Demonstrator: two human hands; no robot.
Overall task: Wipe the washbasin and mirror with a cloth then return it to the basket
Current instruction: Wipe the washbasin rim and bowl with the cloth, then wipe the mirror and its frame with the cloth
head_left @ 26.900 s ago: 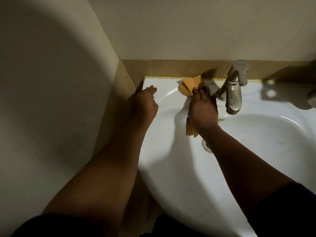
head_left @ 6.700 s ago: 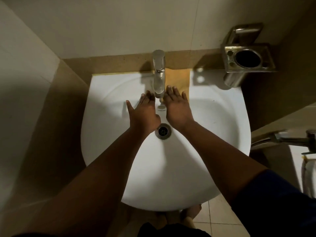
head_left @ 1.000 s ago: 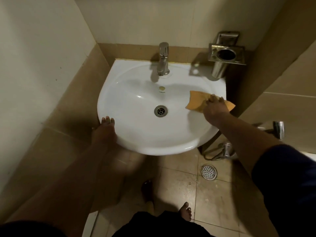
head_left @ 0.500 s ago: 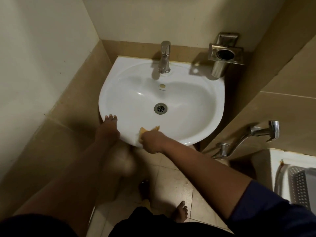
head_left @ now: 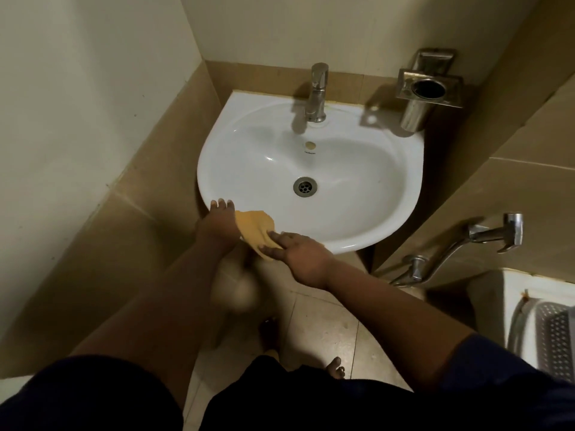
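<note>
Two of the three jobs look undone from here: no mirror is in view, so I cannot tell whether it has been wiped, and the cloth [head_left: 254,229] is not yet back in the basket [head_left: 550,335], whose grey perforated side shows at the far right edge, well apart from the hands. Judging by where the wiping sits, the basin stage is at its tail end. Around it all is a narrow corner of pale wall above and tan tile below, with a tiled floor under the person's bare feet. Against the back wall hangs the white washbasin [head_left: 367,169], its bowl glossy, with nothing lying in it. At the back rim stands a steel tap [head_left: 317,93], a steel cup holder [head_left: 427,88] is fixed to the wall at its right, and a second tap [head_left: 485,237] juts from the right-hand wall. On the near left rim the orange cloth lies under the right hand [head_left: 297,251], fingers straight and pressing it flat; the left hand [head_left: 219,222] rests its fingertips on the rim just beside it, gripping nothing
</note>
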